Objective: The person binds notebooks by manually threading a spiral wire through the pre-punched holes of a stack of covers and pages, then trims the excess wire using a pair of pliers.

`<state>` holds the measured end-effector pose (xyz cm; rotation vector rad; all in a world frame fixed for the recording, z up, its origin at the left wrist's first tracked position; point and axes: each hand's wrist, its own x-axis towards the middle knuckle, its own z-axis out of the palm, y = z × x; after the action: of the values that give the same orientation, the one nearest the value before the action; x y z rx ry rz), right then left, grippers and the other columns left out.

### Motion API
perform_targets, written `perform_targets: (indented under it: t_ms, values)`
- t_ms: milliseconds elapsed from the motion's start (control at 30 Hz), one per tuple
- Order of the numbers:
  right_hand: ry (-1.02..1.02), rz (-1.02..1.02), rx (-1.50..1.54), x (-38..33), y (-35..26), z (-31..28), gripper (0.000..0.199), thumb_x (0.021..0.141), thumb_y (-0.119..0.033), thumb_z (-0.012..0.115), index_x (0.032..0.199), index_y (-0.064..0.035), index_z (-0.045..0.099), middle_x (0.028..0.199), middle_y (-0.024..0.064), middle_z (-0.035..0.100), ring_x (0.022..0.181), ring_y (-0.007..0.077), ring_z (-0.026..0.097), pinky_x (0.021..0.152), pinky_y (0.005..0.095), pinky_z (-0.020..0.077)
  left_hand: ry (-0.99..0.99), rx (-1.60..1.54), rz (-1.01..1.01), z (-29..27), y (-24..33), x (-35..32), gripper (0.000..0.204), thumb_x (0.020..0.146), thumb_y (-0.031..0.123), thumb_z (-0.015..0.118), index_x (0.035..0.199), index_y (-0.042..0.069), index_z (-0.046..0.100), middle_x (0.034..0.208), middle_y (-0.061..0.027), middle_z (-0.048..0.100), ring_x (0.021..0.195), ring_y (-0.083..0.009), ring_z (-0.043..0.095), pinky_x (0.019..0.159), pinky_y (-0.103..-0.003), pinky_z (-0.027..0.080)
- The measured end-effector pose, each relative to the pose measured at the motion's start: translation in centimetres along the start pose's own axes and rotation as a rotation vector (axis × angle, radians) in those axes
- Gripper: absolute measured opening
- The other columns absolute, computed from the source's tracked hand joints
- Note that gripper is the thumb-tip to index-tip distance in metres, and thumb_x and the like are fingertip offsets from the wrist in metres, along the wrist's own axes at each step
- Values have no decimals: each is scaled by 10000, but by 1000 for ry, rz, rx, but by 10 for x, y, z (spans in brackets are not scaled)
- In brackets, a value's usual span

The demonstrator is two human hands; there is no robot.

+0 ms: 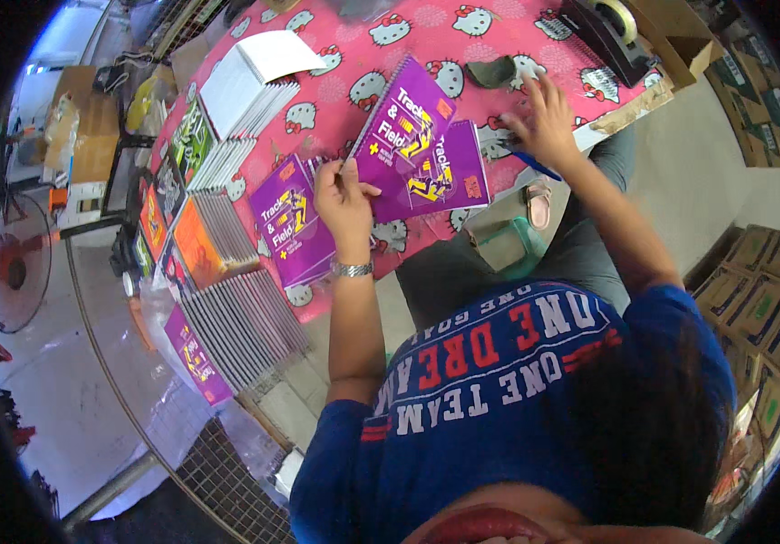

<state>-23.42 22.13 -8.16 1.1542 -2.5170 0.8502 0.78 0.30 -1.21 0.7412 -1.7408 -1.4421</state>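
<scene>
My left hand [344, 195], with a metal-band watch at the wrist, is closed on the lower left corner of a purple spiral notebook [412, 113], tilted up over the table. A second purple notebook [462, 168] shows partly behind it, at the table's near edge; whether my hand grips it too is hidden. Left of this hand lies a small stack of purple notebooks [285, 222]. My right hand [544, 122] is held with fingers spread and nothing in it, right of the notebooks. Close to it lies a dark green curved piece [491, 72]. Something thin and blue [535, 166] shows beneath the wrist.
Rows of spiral notebooks line the table's left side: white-paged [249, 77], green [193, 140], orange [199, 240] and purple [195, 354]. A tape roll [618, 20] sits in a dark holder at far right. Cardboard boxes [761, 281] are stacked at right; a fan [14, 263] stands left.
</scene>
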Motion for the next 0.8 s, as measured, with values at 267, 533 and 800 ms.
perform_targets:
  t_ms: [267, 533, 800]
  values:
    - [-246, -20, 228, -56, -53, -36, 505, 795, -217, 699, 1262, -87, 558, 1148, 146, 566, 1048, 344, 528, 929, 437, 424, 10, 128, 124, 12, -3, -12, 220, 920, 70, 632, 1100, -46, 581, 901, -61, 567, 632, -142, 635, 515, -244, 524]
    - [-249, -319, 438, -5, -164, -34, 607, 713, -268, 768, 1283, -167, 585, 1153, 69, 583, 1063, 274, 522, 874, 421, 412, 67, 356, 239, 10, -2, -23, 100, 871, 16, 648, 942, -53, 638, 876, -84, 606, 683, -142, 628, 568, -264, 489]
    - [-231, -458, 327, -1, -165, -44, 524, 765, -332, 711, 1246, -154, 604, 1113, 76, 587, 1043, 288, 521, 879, 423, 414, 122, 465, 329, 20, 8, -27, 100, 866, 27, 635, 868, -72, 625, 766, -98, 591, 653, -194, 544, 593, -304, 437]
